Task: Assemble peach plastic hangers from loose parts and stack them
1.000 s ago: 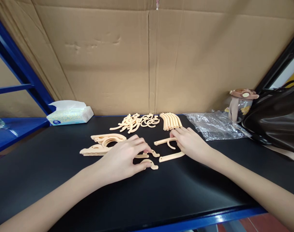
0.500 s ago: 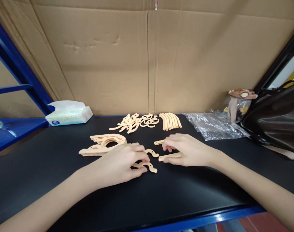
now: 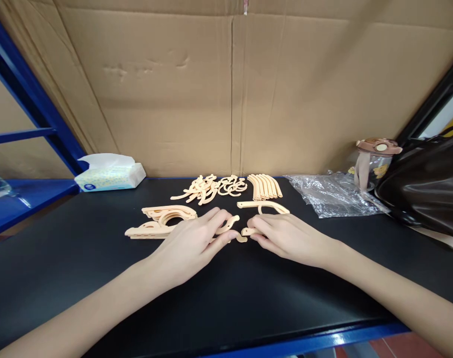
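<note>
Clock centred on the gap between the hands, 12 toward the cardboard (image 3: 155, 74). An S-shaped piece (image 3: 231, 223) is gripped between thumb and fingers of the left hand (image 3: 200, 241), its free end pointed toward 1 o'clock. A second curved piece (image 3: 242, 239) is seen at 6 o'clock, just beside the left thumb tip; whether it is touched cannot be told. A pale bar (image 3: 249, 231) is held at the right hand (image 3: 286, 236), fingers drawn in close; its drilled end is turned toward 9, near the S-shaped piece, and the rest is covered by the hand.

Between 1 and 2, a longer bar (image 3: 265, 204) is noted beyond the right hand, with a hook (image 3: 260, 210) beside it, partly hidden. At 9, a group of stacked pale pieces (image 3: 161, 230) is partly covered by the left hand. Farther out, a loose heap (image 3: 202, 189) is observed at 11, hooks (image 3: 231, 186) at 12, and a row of curved bars (image 3: 264, 187) at 1. All are laid on the black tabletop (image 3: 229, 298). A tissue pack (image 3: 109, 174) is placed at 10.
</note>
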{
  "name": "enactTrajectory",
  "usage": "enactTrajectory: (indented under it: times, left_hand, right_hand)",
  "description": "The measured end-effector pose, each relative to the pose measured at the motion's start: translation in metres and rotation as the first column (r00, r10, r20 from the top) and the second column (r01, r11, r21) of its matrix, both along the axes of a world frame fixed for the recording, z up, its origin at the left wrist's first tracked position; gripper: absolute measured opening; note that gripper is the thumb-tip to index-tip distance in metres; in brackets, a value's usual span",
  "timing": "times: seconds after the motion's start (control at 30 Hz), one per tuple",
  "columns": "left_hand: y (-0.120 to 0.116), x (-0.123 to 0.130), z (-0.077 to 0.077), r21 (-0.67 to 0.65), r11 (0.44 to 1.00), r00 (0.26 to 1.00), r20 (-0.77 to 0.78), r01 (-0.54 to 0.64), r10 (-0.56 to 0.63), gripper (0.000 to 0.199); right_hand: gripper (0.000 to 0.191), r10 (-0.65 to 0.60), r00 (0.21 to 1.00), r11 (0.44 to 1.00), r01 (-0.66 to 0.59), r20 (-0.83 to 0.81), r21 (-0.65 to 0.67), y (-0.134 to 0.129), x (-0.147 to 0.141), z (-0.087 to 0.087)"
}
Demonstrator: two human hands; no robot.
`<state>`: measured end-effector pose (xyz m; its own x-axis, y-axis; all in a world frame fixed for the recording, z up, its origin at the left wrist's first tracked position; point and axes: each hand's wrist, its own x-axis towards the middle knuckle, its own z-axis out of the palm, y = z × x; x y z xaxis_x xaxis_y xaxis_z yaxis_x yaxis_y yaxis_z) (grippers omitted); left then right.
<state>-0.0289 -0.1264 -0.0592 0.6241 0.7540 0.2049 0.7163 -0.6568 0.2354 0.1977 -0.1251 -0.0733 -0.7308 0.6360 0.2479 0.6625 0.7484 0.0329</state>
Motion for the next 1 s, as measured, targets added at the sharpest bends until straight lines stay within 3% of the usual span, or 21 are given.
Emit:
enactTrajectory:
  times: [0.2, 0.4, 0.83, 1.0]
  left_hand:
    - [0.001, 0.002, -0.002, 0.031, 0.999, 0.998, -0.051, 0.026, -0.024, 0.025]
    - [-0.001, 0.003, -0.006, -0.051, 0.996, 0.993, -0.087, 0.076, -0.08, 0.021]
    - [-0.002, 0.004, -0.008, -0.049, 0.995, 0.991, -0.105, 0.083, -0.088, 0.028]
    - [-0.001, 0.004, -0.011, 0.006, 0.996, 0.976, -0.202, 0.086, -0.083, 0.024]
  right_hand:
    - [0.014, 0.061, 0.994, 0.998, -0.06, -0.09, 0.016, -0.002, -0.001, 0.0]
    - [0.019, 0.089, 0.994, 0.995, -0.086, -0.068, 0.052, -0.004, -0.003, -0.001]
    - [0.023, 0.133, 0.975, 0.991, -0.137, -0.177, -0.009, -0.006, -0.004, -0.005]
    - [0.023, 0.128, 0.976, 0.991, -0.134, -0.177, -0.026, -0.006, -0.004, -0.006]
